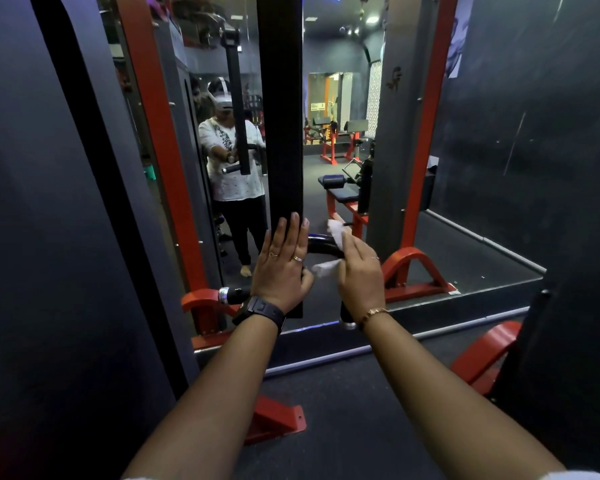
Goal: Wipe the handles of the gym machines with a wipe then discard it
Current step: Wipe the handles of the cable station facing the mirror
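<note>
A black vertical bar point(280, 116) hangs in front of me, with a curved black handle point(323, 244) crossing its lower end. The handle's left tip point(231, 295) and right tip point(347, 320) have chrome caps. My left hand point(283, 263) lies flat against the bar's lower part, fingers straight and pointing up. My right hand point(359, 271) grips the right side of the handle with a white wipe point(335, 233) wrapped around it; wipe ends stick out above and below my fingers.
A large wall mirror point(343, 133) behind the bar reflects me and red benches. Red frame posts point(426, 133) and red feet point(416, 271) stand at both sides. A red foot bracket point(278, 422) lies on the dark floor near me. Dark panels flank left and right.
</note>
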Demonstrator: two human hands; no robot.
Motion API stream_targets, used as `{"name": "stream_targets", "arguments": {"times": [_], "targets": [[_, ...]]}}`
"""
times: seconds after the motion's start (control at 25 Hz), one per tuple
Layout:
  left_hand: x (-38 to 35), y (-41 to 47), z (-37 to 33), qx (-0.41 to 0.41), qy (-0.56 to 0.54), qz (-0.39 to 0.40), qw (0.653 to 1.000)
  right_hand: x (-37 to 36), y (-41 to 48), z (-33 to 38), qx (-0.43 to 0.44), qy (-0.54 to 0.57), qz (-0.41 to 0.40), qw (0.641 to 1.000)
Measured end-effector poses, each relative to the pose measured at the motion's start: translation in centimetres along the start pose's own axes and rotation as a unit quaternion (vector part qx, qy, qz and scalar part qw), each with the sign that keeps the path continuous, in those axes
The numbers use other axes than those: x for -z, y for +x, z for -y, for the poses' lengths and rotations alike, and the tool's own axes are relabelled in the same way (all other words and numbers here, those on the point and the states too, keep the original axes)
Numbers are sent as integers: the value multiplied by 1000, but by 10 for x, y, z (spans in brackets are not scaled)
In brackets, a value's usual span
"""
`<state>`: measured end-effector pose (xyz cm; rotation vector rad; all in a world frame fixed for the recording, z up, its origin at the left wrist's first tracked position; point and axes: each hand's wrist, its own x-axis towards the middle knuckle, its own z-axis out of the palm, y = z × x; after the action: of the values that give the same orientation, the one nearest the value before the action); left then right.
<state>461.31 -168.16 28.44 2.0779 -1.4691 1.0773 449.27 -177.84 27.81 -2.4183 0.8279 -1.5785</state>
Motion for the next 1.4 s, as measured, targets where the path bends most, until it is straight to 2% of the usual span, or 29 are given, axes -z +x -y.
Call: {"name": "stream_targets", "arguments": {"times": [0.04, 0.16, 0.2, 0.24, 0.28, 0.32, 0.36, 0.48, 0.64, 0.76, 0.84, 0.92, 1.04, 1.24, 1.4], "targets": [[0, 0, -2, 9, -8, 3, 1000, -4, 7, 14, 21, 18, 14, 1000], [-1, 2, -2, 27, -18, 1, 999, -11, 1, 16, 237, -59, 37, 969], [-2, 1, -2, 27, -8, -2, 1000, -9, -6, 3, 236, -62, 38, 969], [-3, 0, -3, 26, 9, -8, 1000, -6, -17, -9, 168, -45, 36, 984], [-3, 0, -4, 27, 27, -15, 999, -2, -26, -15, 62, -18, 32, 997], [-4, 1, -6, 27, 45, -20, 998, -2, -30, -19, -23, 5, 29, 999], [-4, 1, -8, 22, 67, -21, 997, -1, -29, -15, -67, 27, 21, 997], [-9, -1, -15, -32, 147, -25, 988, -5, -13, 2, -3, 49, 14, 999], [-8, -1, -21, -50, 153, -39, 986, -2, -32, -6, 54, 49, 55, 996], [-6, -2, -20, -51, 157, -32, 986, -1, -60, -15, -13, 89, 92, 992], [-5, -2, -20, -57, 163, -28, 985, -1, -57, -10, -30, 109, 69, 991], [-3, 0, -20, -62, 173, -25, 983, -4, -37, -2, 14, 80, 37, 996], [1, -1, -20, -68, 175, -29, 982, -11, -24, -7, 114, -21, 41, 992], [8, 1, -22, -84, 195, -21, 977, -8, -93, -49, 74, -51, 90, 992], [11, 2, -24, -97, 203, 0, 974, -4, -59, -50, 221, -98, 90, 966]]}}
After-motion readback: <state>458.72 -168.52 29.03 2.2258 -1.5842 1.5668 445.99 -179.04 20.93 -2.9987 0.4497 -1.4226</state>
